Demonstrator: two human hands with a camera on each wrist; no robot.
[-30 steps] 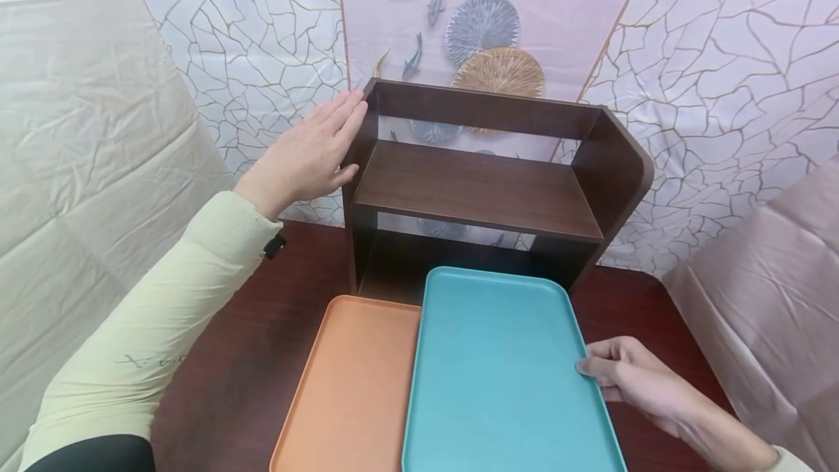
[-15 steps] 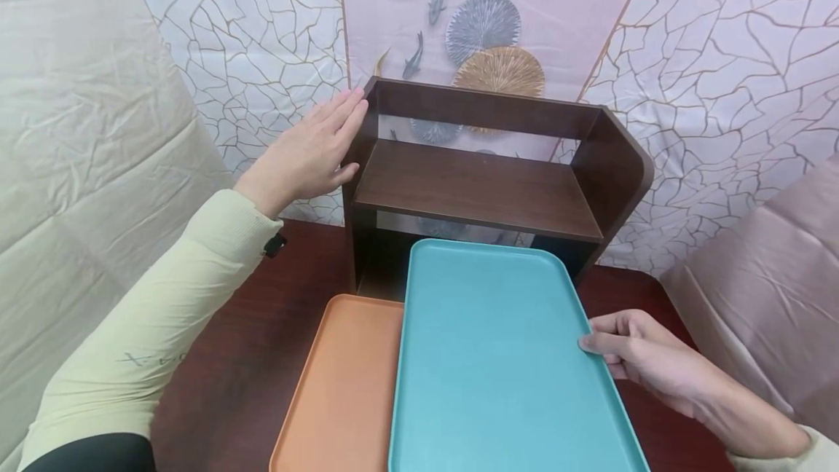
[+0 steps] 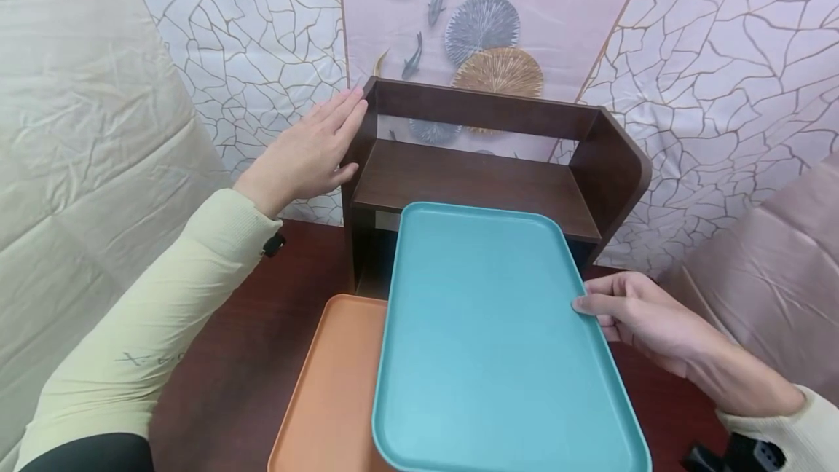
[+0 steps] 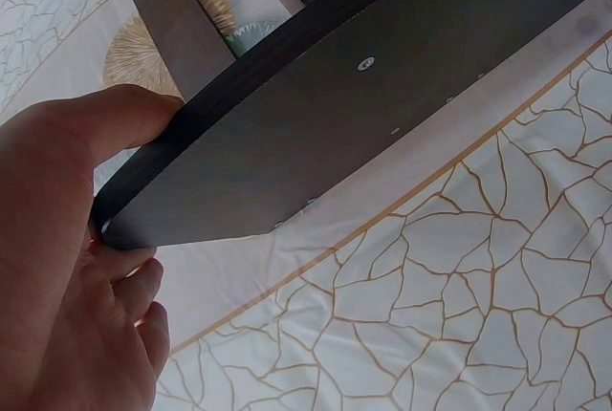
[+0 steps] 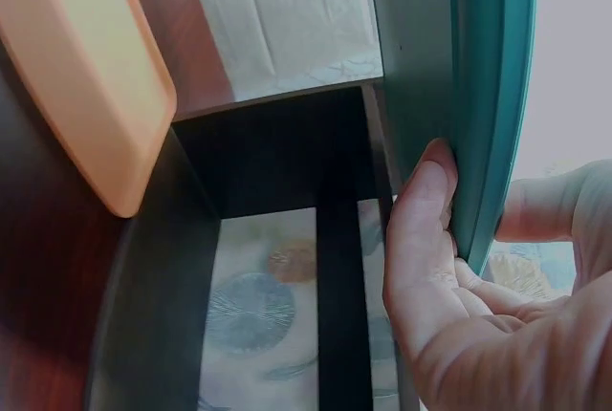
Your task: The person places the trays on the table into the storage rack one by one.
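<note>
A turquoise rectangular tray (image 3: 491,341) is raised over the table. My right hand (image 3: 645,323) pinches its right rim, thumb on the upper face and fingers beneath. In the right wrist view, the tray (image 5: 492,96) appears edge-on in the grip of the right hand (image 5: 497,306). A dark brown two-tier shelf (image 3: 478,184) stands behind, partly hidden by the tray's far edge. My left hand (image 3: 308,148) rests on the shelf's left side panel, fingers straight. The left wrist view has the thumb of that hand (image 4: 67,201) against the panel's edge.
An orange tray (image 3: 334,384) lies on the dark red table (image 3: 229,370), left of the turquoise one and partly covered by it in the head view. Patterned cloth (image 3: 262,49) hangs behind the shelf, with plain cloths along both sides.
The right hand has lifted the turquoise tray up and forward; its far edge now overlaps the front edge of the shelf's upper board. The left hand has stayed on the side panel.
</note>
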